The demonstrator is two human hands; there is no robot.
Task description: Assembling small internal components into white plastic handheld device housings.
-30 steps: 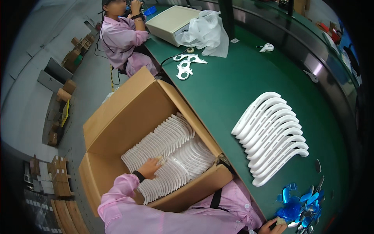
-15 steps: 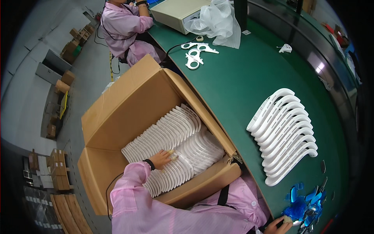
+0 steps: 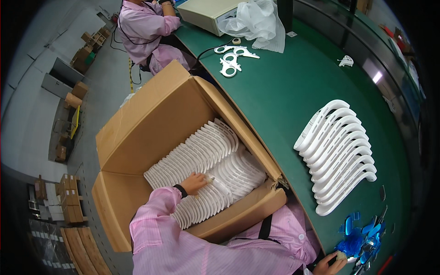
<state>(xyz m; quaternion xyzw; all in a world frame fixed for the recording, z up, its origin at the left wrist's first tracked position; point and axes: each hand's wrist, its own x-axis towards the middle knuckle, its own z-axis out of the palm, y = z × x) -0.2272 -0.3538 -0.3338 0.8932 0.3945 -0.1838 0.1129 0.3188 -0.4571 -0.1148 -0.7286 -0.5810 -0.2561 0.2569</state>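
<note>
Current step, as judged: handling of the white curved parts [image 3: 197, 153] inside the open cardboard carton [image 3: 146, 128], at 7 to 8 o'clock. My left hand [image 3: 195, 183] reaches in at 7 o'clock; its bent fingers rest against the rows. I cannot tell whether they grip a part. My right hand [image 3: 326, 266] is at 5 o'clock, fingers curled, beside the pile of blue and silvery pieces [image 3: 354, 243]; its grip cannot be determined.

Next move, as judged: lifting any part calls for a pinch on one edge, because the neighbours are packed closely.

Surroundings: the green bench [image 3: 275, 96] bears a row of similar white curved pieces [image 3: 337, 156] at 3 o'clock, a small white part [image 3: 346, 61] at 2 o'clock, and flat ringed white parts [image 3: 230, 62], a beige box [image 3: 208, 14] and translucent wrapping [image 3: 259, 25] near 12 o'clock. A co-worker [image 3: 146, 30] sits at 11 o'clock.

Obstruction: the bench-side carton wall [image 3: 234, 124] separates my left hand from the bench.
</note>
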